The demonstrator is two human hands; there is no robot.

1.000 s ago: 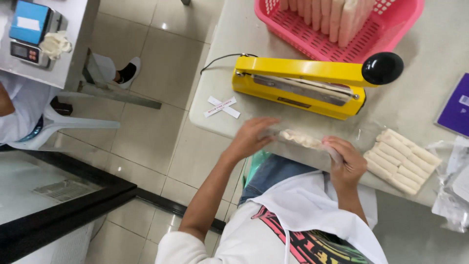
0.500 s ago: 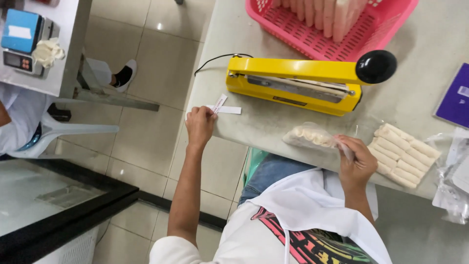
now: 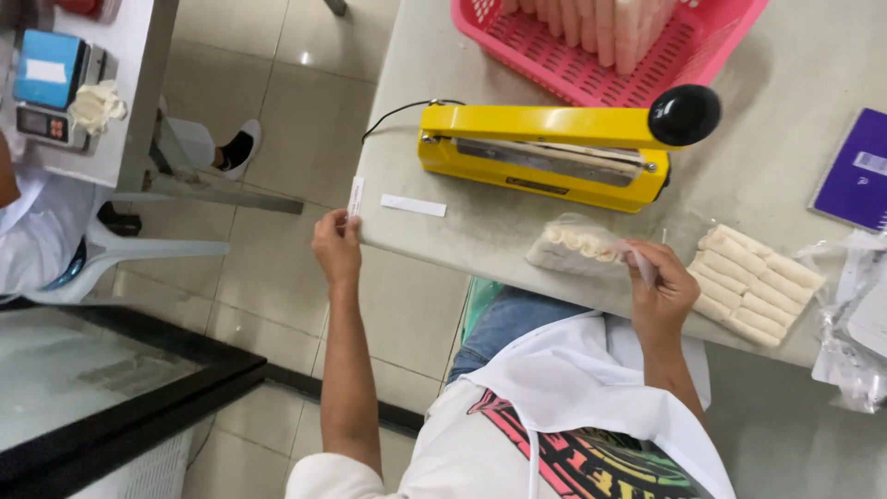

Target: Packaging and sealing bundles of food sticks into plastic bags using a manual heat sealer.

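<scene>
My left hand (image 3: 336,244) pinches a small white paper strip (image 3: 356,196) at the table's left edge. A second white strip (image 3: 413,205) lies flat on the table just beyond it. My right hand (image 3: 661,288) grips the open end of a clear plastic bag of pale rolls (image 3: 575,247), which rests on the table in front of the yellow heat sealer (image 3: 545,152). The sealer's arm with its black knob (image 3: 684,115) is down.
A pink basket (image 3: 591,65) of wrapped rolls stands behind the sealer. Loose rolls (image 3: 753,282) lie right of my hand, with empty clear bags (image 3: 855,333) and a purple notebook (image 3: 859,180) beyond. Another person sits at far left by a blue scale (image 3: 46,88).
My left hand left the bag, reached to the table's left edge and picked up one white strip. My right hand stayed on the bag's end.
</scene>
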